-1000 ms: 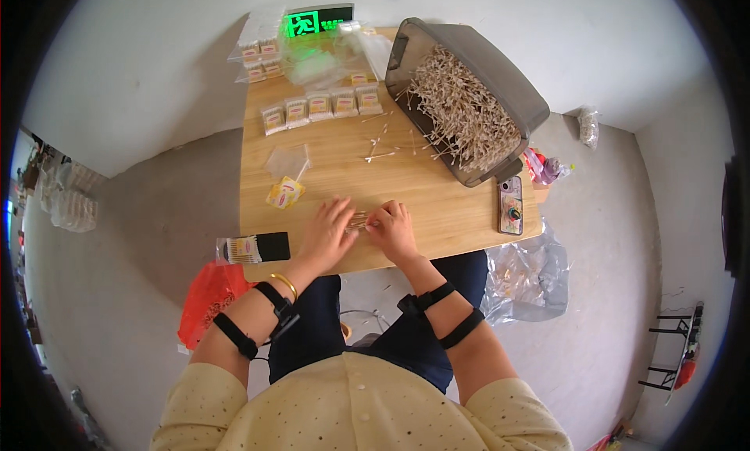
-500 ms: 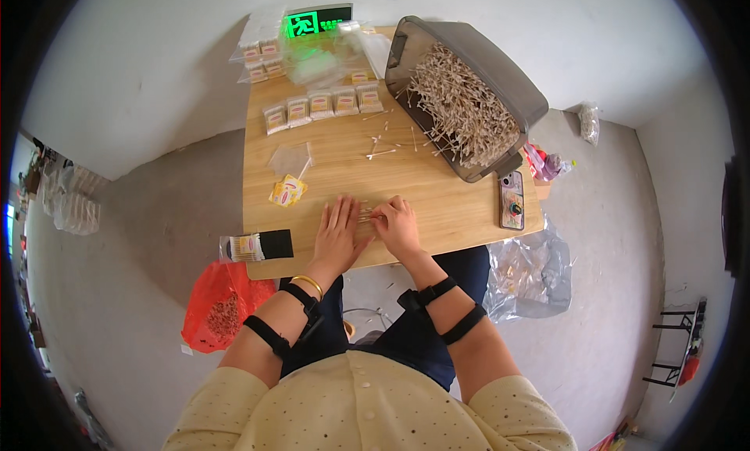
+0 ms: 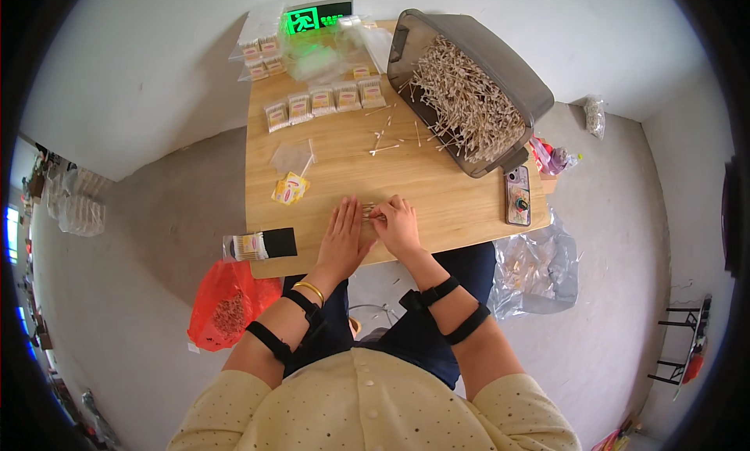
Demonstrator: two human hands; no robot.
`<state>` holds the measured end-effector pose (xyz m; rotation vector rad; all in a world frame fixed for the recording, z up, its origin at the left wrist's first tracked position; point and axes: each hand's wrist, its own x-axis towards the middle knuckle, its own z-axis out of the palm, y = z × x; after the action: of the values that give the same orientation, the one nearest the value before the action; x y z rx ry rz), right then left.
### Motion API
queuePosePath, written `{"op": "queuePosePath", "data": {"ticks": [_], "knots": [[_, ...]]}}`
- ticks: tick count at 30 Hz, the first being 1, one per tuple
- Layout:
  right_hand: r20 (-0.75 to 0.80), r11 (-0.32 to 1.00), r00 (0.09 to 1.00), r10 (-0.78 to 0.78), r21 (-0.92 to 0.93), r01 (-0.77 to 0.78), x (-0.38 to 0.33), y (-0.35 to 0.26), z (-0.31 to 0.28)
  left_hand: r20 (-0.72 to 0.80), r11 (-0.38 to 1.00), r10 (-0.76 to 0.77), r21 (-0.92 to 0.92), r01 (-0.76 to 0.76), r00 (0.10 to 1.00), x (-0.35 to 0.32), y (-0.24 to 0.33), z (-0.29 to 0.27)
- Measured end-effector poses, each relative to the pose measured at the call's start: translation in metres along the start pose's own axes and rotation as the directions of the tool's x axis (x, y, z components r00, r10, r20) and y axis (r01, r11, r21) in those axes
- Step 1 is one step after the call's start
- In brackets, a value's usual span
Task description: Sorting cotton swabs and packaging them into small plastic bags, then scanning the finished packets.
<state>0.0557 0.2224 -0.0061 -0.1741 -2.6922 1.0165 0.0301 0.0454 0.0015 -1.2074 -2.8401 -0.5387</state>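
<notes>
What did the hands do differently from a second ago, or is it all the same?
Almost nothing changed. Both the left hand and the right hand stay together on the wooden table, over a small bunch of cotton swabs; the fingers shifted only slightly. Nothing was picked up or let go. The tilted grey bin of swabs, the row of filled packets and the phone stayed put.

Thin sticks [image 3: 367,211], seemingly bundled, on table edge.
</notes>
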Motion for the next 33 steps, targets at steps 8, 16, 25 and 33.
{"op": "queuePosePath", "data": {"ticks": [8,16,25,33], "knots": [[-0.073,0.994,0.997,0.025,0.105,-0.017,-0.002,0.009,-0.02,0.065,0.998,0.012,0.063,-0.016,0.998,-0.008,0.006,-0.007],[0.039,0.999,0.999,-0.031,-0.012,0.032,-0.01,0.003,-0.029,0.04,0.992,0.01,0.129,-0.015,0.999,-0.005,0.002,-0.003],[-0.023,0.997,0.998,0.055,-0.051,-0.057,0.003,0.009,-0.012,0.034,0.992,0.028,0.119,-0.031,0.999,-0.004,0.001,-0.002],[-0.003,0.998,0.998,0.064,-0.026,-0.064,0.002,0.007,-0.017,0.054,0.994,0.023,0.107,-0.029,0.998,-0.002,0.001,-0.001]]}}
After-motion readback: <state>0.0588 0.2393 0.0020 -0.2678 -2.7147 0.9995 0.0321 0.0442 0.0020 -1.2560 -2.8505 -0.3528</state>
